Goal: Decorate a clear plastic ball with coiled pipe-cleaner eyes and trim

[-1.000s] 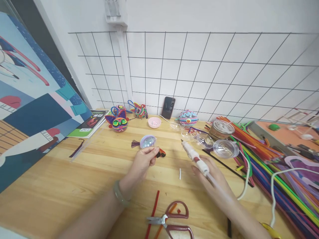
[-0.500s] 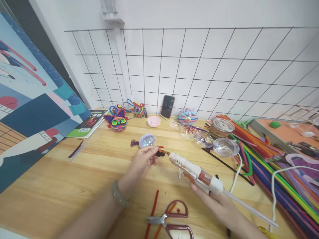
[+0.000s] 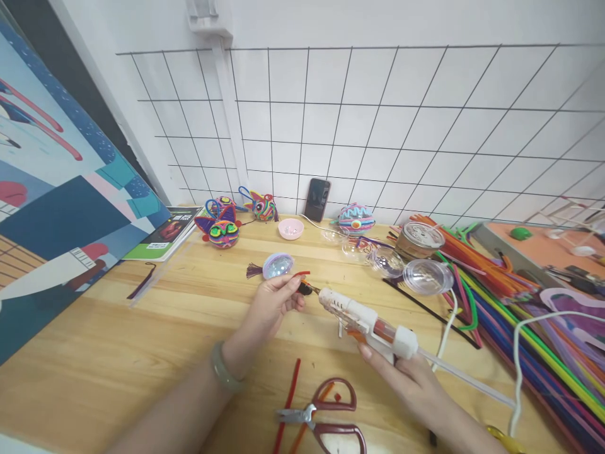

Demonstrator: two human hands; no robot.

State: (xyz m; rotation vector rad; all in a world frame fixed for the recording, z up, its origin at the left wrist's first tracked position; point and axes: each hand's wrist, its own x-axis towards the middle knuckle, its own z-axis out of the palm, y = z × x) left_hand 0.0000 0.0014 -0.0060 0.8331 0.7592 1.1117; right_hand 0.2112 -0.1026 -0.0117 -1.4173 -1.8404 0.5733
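Observation:
My left hand [image 3: 276,301] pinches a small black, orange and red piece of pipe cleaner [image 3: 305,288] over the middle of the table; much of the piece is hidden by my fingers. My right hand [image 3: 401,378] is wrapped round a white hot glue gun [image 3: 352,310] with a clear glue stick jutting from its back end. The gun's nozzle meets or nearly meets the piece. Just behind my left hand lies a clear half-ball with a pale purple rim [image 3: 278,265] and a dark tassel. Scissors with dark red handles [image 3: 309,414] lie in front, across red and orange pipe cleaners.
Colourful wrapped balls [image 3: 223,232], a pink bowl [image 3: 290,229] and a phone [image 3: 317,199] stand by the gridded wall. Clear plastic half-shells [image 3: 428,276], a round tin [image 3: 420,239] and bundled pipe cleaners [image 3: 515,334] crowd the right. A white cord [image 3: 518,366] loops there. A painted board [image 3: 85,208] leans left.
The glue gun has shifted slightly left with my right hand. The red strip at my left fingertips now shows more, and the view has tilted a little.

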